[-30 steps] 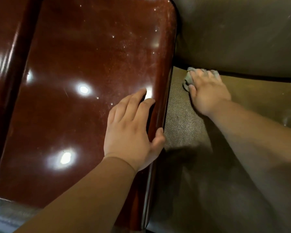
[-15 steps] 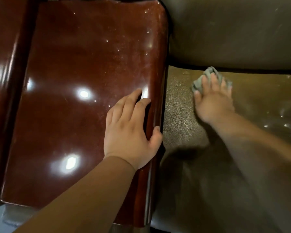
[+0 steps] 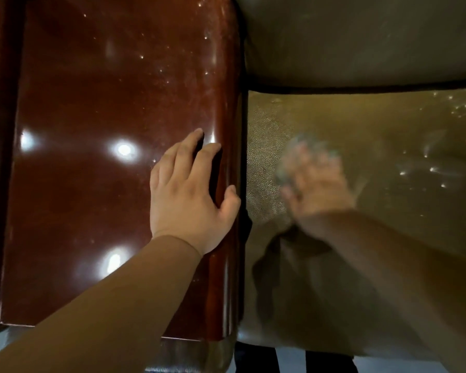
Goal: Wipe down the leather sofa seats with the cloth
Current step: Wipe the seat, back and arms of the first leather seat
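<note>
My left hand (image 3: 189, 195) lies flat, fingers spread, on the glossy reddish-brown wooden armrest (image 3: 105, 103). My blurred right hand (image 3: 318, 187) presses the crumpled grey cloth (image 3: 301, 149) onto the olive-brown leather sofa seat (image 3: 388, 135); its grip is indiscernible.

We see a glossy reddish-brown armrest (image 3: 113, 168) dotted with white light glints. Beside it, the seat (image 3: 404, 211) is olive-brown leather with a fine pebbled grain, and the backrest (image 3: 361, 39) is a duller grey-olive. A dark seam runs between them. The cloth (image 3: 283, 176) is a blurred grey-blue.
</note>
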